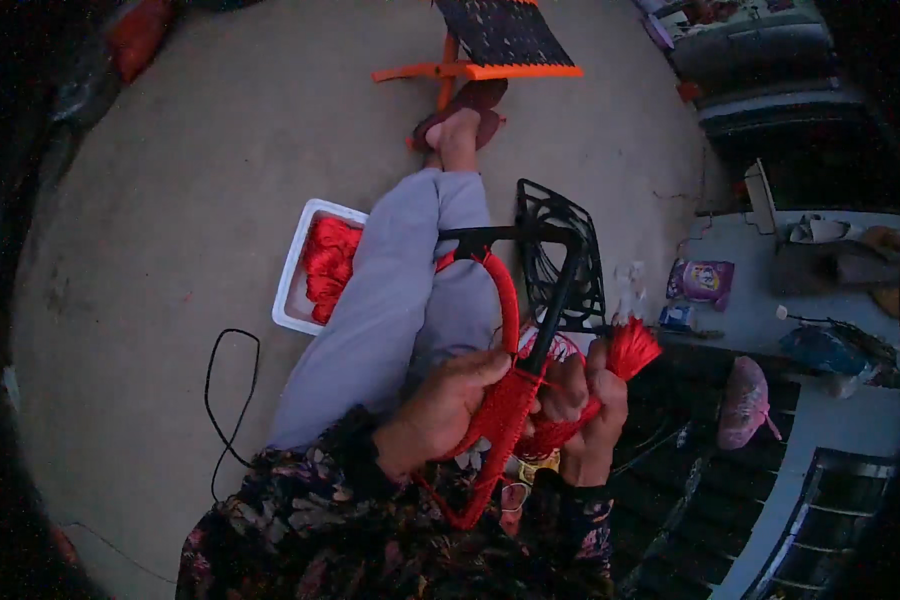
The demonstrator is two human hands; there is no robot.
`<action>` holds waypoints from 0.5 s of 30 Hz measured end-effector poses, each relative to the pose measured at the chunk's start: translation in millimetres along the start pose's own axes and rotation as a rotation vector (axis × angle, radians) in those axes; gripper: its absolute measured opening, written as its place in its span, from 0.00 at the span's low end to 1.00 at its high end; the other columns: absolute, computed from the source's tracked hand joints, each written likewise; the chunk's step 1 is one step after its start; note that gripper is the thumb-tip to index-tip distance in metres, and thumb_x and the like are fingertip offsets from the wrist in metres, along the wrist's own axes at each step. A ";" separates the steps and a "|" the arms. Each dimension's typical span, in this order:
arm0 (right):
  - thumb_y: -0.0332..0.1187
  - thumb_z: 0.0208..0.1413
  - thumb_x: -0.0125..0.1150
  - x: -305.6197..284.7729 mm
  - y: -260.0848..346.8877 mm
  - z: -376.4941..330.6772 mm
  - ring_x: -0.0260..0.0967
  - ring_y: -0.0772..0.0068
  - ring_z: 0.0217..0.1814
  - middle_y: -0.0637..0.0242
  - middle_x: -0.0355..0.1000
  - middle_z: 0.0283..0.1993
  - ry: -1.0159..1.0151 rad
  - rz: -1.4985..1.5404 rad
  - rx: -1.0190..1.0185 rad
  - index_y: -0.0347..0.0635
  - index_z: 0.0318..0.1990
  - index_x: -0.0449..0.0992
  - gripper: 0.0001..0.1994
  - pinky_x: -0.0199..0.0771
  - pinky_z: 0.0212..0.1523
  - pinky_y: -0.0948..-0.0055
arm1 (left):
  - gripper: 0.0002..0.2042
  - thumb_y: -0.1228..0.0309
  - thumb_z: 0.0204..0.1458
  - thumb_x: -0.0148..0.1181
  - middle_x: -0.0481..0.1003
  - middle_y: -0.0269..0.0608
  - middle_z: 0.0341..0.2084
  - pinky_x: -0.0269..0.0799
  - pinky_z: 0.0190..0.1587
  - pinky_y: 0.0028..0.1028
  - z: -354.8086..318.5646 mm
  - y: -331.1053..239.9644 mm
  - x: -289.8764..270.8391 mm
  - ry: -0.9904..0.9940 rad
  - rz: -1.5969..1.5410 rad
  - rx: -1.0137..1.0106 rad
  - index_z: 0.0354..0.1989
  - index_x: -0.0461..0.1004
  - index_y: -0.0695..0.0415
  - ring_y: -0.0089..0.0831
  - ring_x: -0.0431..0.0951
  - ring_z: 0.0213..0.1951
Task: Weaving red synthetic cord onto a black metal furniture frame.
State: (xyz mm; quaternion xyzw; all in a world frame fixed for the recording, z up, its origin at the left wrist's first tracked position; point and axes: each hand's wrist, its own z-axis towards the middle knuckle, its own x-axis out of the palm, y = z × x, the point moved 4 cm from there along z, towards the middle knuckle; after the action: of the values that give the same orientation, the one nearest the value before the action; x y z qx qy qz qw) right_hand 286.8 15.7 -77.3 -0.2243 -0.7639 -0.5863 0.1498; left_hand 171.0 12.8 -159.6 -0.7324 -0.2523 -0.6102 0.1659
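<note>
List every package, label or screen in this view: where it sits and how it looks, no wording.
Purple pouch: flat printed bag lying on the grey ledge at right, purple with yellow and white.
Small blue packet: just below the pouch, same ledge, blue and white.
No screens or signs visible.

red cord (pixel 505 405), floral sleeves (pixel 310 520) (dark), grey trousers (pixel 390 300)

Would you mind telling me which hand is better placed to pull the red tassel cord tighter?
Probably the right hand: it already grips the red tassel cord by its tufted end, while the left hand steadies the woven red mesh against the black frame.
</note>
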 end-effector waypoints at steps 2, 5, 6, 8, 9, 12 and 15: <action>0.37 0.53 0.54 -1.4 -1.7 -9.5 0.50 0.80 0.13 0.73 0.53 0.15 -0.044 -0.063 0.060 0.48 0.28 0.59 0.10 0.55 0.14 0.76 | 0.15 0.63 0.58 0.49 0.76 0.43 0.32 0.75 0.35 0.30 -0.7 -0.8 0.2 0.031 -0.029 -0.023 0.46 0.69 0.61 0.32 0.78 0.32; 0.36 0.51 0.54 0.1 -0.4 -26.9 0.48 0.80 0.10 0.75 0.52 0.13 -0.128 -0.156 0.141 0.48 0.27 0.59 0.10 0.53 0.13 0.76 | 0.14 0.65 0.58 0.50 0.76 0.43 0.30 0.76 0.34 0.32 0.1 -2.9 4.4 0.071 -0.032 -0.055 0.46 0.69 0.61 0.34 0.78 0.31; 0.36 0.51 0.54 2.2 -0.1 -30.2 0.47 0.81 0.10 0.75 0.51 0.12 -0.158 -0.186 0.168 0.48 0.27 0.59 0.09 0.53 0.12 0.76 | 0.14 0.65 0.57 0.50 0.76 0.43 0.30 0.76 0.34 0.33 1.0 -2.8 3.2 0.087 -0.012 -0.067 0.46 0.69 0.61 0.34 0.78 0.31; 0.36 0.50 0.55 6.8 4.6 -30.0 0.47 0.81 0.10 0.75 0.51 0.13 -0.234 -0.259 0.139 0.48 0.27 0.59 0.10 0.52 0.12 0.77 | 0.13 0.66 0.57 0.51 0.76 0.44 0.29 0.76 0.32 0.34 1.6 -4.8 4.7 0.113 0.004 -0.080 0.45 0.69 0.62 0.35 0.78 0.29; 0.36 0.49 0.55 7.0 6.9 -29.4 0.47 0.81 0.10 0.75 0.51 0.13 -0.274 -0.297 0.123 0.48 0.27 0.60 0.10 0.52 0.12 0.77 | 0.13 0.66 0.56 0.51 0.76 0.45 0.29 0.76 0.32 0.35 2.6 -6.6 7.0 0.125 -0.001 -0.084 0.45 0.69 0.62 0.36 0.78 0.29; 0.36 0.48 0.57 6.9 10.3 -27.2 0.48 0.82 0.11 0.76 0.51 0.14 -0.296 -0.234 0.067 0.48 0.27 0.60 0.10 0.51 0.12 0.77 | 0.12 0.67 0.56 0.51 0.76 0.48 0.26 0.75 0.30 0.38 5.0 -6.6 8.1 0.107 -0.032 -0.088 0.41 0.70 0.63 0.39 0.78 0.25; 0.36 0.48 0.57 7.9 10.8 -26.8 0.48 0.82 0.11 0.76 0.51 0.14 -0.293 -0.206 0.112 0.48 0.27 0.60 0.11 0.52 0.12 0.78 | 0.11 0.67 0.56 0.51 0.75 0.50 0.25 0.75 0.28 0.39 4.0 -4.8 5.0 0.101 0.002 -0.087 0.39 0.71 0.64 0.41 0.78 0.24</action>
State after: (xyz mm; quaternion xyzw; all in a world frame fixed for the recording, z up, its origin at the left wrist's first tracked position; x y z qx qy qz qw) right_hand 284.7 -6.5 -57.2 -0.2194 -0.8278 -0.5162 -0.0118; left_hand 172.1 19.8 -155.8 -0.7076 -0.2159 -0.6565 0.1473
